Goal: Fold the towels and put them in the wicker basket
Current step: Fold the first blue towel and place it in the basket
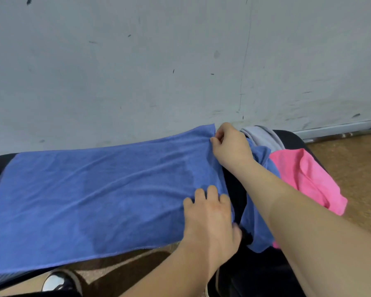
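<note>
While curled fingers of the right hand (229, 146) are pinching the blue towel (94, 200) at its far right corner, the left hand (210, 215) is pressing flat fingers on its near right edge. The towel is lying spread toward 9 o'clock, with a pink towel (304, 174) lying crumpled at 3 o'clock.
</note>
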A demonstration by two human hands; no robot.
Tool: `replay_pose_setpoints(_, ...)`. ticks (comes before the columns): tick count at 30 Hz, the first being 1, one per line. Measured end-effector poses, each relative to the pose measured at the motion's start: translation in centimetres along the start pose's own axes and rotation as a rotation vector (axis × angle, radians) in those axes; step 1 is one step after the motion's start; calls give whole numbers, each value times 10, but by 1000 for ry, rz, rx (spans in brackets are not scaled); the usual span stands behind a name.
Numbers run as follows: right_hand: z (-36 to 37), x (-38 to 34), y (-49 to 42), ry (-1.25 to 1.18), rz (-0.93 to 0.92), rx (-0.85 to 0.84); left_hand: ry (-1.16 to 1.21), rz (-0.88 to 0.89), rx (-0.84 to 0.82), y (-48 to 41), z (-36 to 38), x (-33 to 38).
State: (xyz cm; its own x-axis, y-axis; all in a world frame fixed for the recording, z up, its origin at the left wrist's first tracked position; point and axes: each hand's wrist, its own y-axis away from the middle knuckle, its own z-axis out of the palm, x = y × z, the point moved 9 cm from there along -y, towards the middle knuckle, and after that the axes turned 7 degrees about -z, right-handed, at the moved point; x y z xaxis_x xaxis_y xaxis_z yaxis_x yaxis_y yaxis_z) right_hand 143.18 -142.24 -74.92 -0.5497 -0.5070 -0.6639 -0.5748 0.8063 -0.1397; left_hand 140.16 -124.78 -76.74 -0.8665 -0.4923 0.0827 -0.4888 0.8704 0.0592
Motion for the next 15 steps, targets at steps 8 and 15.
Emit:
replay_pose_setpoints(8, -15, 1, -1, -214, -31, 83, 558, 14, -29, 3, -12, -29)
replay_pose_setpoints(15, -56, 2, -5, -172, -57, 275, 1133, -170, -335, 5, -4, -8)
